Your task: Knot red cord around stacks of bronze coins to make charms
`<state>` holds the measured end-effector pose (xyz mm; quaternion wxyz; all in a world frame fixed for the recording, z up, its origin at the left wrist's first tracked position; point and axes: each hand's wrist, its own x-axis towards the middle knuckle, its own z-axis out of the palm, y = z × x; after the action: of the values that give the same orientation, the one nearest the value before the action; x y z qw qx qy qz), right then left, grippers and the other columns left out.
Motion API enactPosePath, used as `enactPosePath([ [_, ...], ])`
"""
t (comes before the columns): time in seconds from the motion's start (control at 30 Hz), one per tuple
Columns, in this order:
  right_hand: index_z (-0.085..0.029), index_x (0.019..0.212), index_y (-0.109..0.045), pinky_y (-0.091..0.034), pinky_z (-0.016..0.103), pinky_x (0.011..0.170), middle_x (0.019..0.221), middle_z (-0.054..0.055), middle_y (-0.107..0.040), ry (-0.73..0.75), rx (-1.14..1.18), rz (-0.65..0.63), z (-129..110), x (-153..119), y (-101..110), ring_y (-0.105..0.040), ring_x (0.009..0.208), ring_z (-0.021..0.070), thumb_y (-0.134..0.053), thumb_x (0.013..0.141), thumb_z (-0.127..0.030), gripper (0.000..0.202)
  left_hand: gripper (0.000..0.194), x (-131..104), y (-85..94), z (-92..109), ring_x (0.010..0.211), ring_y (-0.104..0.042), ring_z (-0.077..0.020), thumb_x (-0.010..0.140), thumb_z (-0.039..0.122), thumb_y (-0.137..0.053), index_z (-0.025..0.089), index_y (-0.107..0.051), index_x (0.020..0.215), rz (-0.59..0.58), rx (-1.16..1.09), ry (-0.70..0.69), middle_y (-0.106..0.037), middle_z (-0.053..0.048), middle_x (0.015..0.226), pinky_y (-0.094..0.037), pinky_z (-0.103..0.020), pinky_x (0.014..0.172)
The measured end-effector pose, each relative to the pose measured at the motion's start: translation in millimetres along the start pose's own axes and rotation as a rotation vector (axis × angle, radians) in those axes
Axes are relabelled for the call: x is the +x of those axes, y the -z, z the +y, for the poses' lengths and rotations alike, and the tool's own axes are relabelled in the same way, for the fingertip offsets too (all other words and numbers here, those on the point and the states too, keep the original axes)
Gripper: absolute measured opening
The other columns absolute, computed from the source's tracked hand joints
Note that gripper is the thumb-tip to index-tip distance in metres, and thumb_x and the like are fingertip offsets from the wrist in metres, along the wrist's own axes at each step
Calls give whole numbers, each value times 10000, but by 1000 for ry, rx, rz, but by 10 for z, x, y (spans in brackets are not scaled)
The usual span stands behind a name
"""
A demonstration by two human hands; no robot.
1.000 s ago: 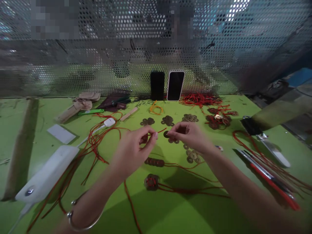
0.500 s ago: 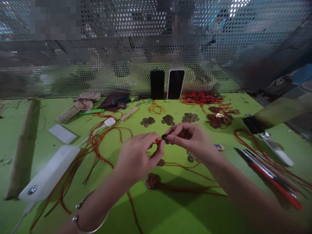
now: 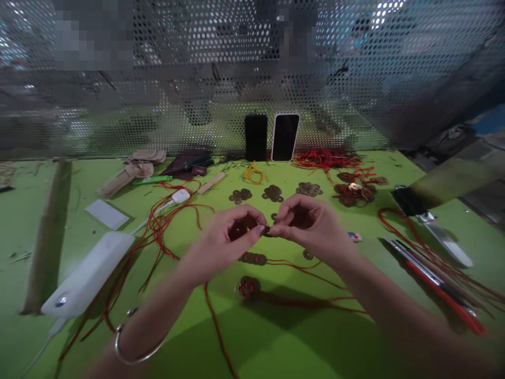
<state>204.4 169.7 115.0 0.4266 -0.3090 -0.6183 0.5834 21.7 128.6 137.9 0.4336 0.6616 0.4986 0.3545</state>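
Observation:
My left hand (image 3: 224, 239) and my right hand (image 3: 315, 229) meet at the middle of the green table. Between their fingertips both pinch a small dark coin (image 3: 267, 230). Just below the left fingers lies a row of coins (image 3: 253, 258) strung on red cord, whose ends trail right. Nearer the front edge sits a round coin piece (image 3: 248, 287) wrapped in red cord. Behind the hands are three coin piles: left (image 3: 240, 196), middle (image 3: 272, 193) and right (image 3: 309, 189). A loose coin (image 3: 308, 255) rests under my right hand.
Two phones (image 3: 255, 138) (image 3: 285, 137) lean on the perforated metal screen (image 3: 165, 105). Red cords (image 3: 160, 223) and a white power strip (image 3: 90, 271) are at left. Right are a red-handled tool (image 3: 442, 292), a brush (image 3: 410, 201) and knotted coins (image 3: 355, 189).
My left hand's fingers have shifted around the coin, and the red cord tip between them no longer shows. More of the strung coin row is uncovered below. The view has shifted slightly.

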Motion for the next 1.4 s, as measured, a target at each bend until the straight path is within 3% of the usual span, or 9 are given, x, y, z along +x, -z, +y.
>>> enactPosePath([
  [0.13, -187, 753, -615, -511, 176, 530, 654, -33, -622, 67, -42, 96, -89, -35, 169, -607, 576, 92, -857, 611, -290, 299, 129, -58, 140, -50, 646, -498, -121, 868, 303, -542, 190, -603, 849, -18, 80, -16, -568, 0, 749, -400, -208, 543],
  [0.33, -216, 742, -616, -532, 232, 590, 663, -44, -597, 147, -159, 370, -80, -169, 765, -629, 611, 114, -822, 661, -265, 226, 122, -256, 506, -277, 653, -545, -130, 859, 293, -557, 194, -616, 816, -57, 191, -36, -595, -8, 734, -449, -215, 592],
  [0.57, -258, 735, -623, -470, 241, 567, 668, 0, -595, 91, -415, 579, -114, -460, 1213, -593, 598, 117, -777, 709, -245, 157, 177, -404, 697, -662, 526, -414, -95, 835, 368, -608, 194, -605, 807, 71, -22, 97, -480, 21, 625, -341, -190, 451],
  [0.67, -276, 791, -640, -479, 249, 545, 690, 0, -643, 97, -633, 428, -81, -618, 1027, -607, 585, 133, -758, 735, -272, 131, 180, -397, 664, -750, 525, -379, -71, 832, 370, -604, 191, -580, 831, 169, -125, 152, -449, 38, 646, -316, -171, 460],
  [0.8, -273, 929, -645, -508, 244, 555, 791, -10, -687, 137, -874, -207, 192, -999, 297, -641, 657, 140, -655, 826, -257, 105, 178, -351, 616, -798, 577, -424, -78, 807, 364, -623, 190, -593, 832, 193, -129, 172, -475, 29, 694, -365, -180, 516],
  [0.87, -257, 966, -638, -482, 266, 504, 783, -11, -674, 341, -1004, -411, 396, -1226, -114, -626, 646, 156, -687, 786, -302, 192, 231, -326, 619, -838, 594, -437, -92, 773, 399, -659, 185, -592, 828, 226, -129, 166, -490, 16, 705, -382, -196, 524],
  [0.97, -252, 835, -628, -419, 258, 445, 685, -45, -617, 526, -1106, -488, 638, -1438, -490, -595, 610, 140, -694, 776, -276, 92, 259, -309, 664, -881, 589, -415, -89, 772, 426, -658, 196, -562, 841, 317, -144, 131, -479, 22, 704, -368, -198, 527],
  [1.2, -138, 831, -657, -497, 275, 568, 781, 36, -662, 504, -1365, -481, 646, -1065, -152, -605, 666, 168, -627, 661, 40, 248, 81, -503, 717, -771, 653, -413, -73, 884, 295, -580, 215, -574, 881, 352, -102, 84, -488, 47, 741, -352, -174, 592],
  [1.4, -135, 960, -661, -529, 336, 709, 876, 61, -670, 344, -1386, -471, 437, -682, 97, -619, 777, 198, -619, 688, 52, 333, 91, -773, 643, -715, 663, -555, -137, 840, 301, -641, 210, -646, 838, 106, -16, 36, -601, -16, 749, -462, -232, 579],
])
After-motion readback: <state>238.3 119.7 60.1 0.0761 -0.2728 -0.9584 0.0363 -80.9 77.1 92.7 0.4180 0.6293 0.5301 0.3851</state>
